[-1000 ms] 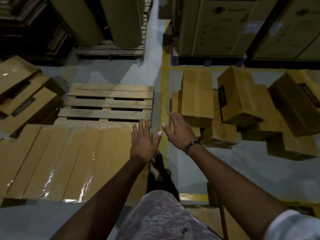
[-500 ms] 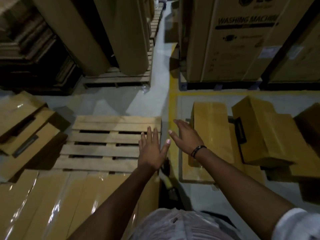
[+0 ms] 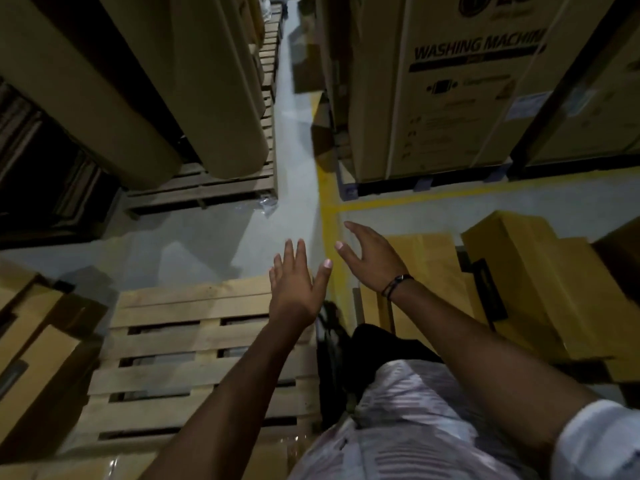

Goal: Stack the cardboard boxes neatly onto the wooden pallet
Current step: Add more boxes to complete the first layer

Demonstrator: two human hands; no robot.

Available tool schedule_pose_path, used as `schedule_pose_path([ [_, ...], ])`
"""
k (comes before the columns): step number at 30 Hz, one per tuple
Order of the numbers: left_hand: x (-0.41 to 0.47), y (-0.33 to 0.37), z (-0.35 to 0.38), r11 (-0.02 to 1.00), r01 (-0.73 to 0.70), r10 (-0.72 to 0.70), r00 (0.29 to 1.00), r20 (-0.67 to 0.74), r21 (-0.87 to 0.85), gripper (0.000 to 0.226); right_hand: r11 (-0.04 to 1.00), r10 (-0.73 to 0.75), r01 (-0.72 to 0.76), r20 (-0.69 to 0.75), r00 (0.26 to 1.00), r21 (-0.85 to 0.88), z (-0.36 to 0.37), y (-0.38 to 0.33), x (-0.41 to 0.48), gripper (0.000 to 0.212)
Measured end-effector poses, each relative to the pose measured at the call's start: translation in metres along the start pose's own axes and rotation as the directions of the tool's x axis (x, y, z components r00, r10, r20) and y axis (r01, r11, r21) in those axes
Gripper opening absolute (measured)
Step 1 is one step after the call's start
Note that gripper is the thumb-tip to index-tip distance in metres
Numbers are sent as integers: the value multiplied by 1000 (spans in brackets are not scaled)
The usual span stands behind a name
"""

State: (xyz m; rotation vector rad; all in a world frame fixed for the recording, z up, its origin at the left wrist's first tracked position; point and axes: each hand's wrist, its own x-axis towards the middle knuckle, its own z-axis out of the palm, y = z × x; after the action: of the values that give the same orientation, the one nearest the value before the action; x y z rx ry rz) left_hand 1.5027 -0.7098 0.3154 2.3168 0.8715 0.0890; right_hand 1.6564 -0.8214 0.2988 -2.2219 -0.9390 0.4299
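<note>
Pick-up step: left hand (image 3: 294, 282) and right hand (image 3: 370, 258) are reaching empty, fingers spread, toward the box (image 3: 429, 265) lying on the floor off the pallet's (image 3: 194, 337) right edge, its slats seemingly bare; next move is needing a two-sided grip.

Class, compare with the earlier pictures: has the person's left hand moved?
Yes. The left hand went forward across the wooden pallet; its fingers now pass the pallet's far edge.

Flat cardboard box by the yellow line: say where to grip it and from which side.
Probably its long left edge, from the yellow line side: the flat cardboard box lies broad face up, that edge is free, and the tilted box crowds its right.
</note>
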Motion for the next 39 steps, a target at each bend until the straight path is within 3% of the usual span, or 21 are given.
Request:
schedule_pose_path([
  [5,125,-2,8,1000,-5,5,999,40,0,85,1000,29,-28,9,1000,-7,3,33,107,67],
  [9,230,12,7,994,-1,-14,990,140,108,81,993,105,-102,48,993,-55,-15,57,196,65],
  [15,366,51,1,951,-185,130,966,223,246,79,978,164,-153,72,984,-141,-56,83,309,65],
  [18,412,77,5,947,-225,162,951,265,228,78,965,236,-227,56,970,-133,-70,95,337,65],
  [25,497,134,35,857,-479,348,808,475,187,87,889,456,-457,-25,889,-24,-96,143,347,78],
  [28,532,156,58,791,-591,409,703,582,158,102,802,598,-595,-104,795,59,-104,168,342,77],
  [30,553,168,76,763,-638,432,626,649,107,94,728,685,-677,-174,708,108,-106,179,340,71],
  [33,587,187,104,680,-733,488,428,761,-24,89,589,803,-780,-256,537,212,-108,192,339,68],
  [36,624,210,124,490,-864,501,166,849,-120,88,428,887,-819,-353,298,382,-112,186,341,63],
  [39,661,230,136,308,-917,500,-71,863,-253,92,313,892,-720,-452,-2,620,-104,158,351,52],
])
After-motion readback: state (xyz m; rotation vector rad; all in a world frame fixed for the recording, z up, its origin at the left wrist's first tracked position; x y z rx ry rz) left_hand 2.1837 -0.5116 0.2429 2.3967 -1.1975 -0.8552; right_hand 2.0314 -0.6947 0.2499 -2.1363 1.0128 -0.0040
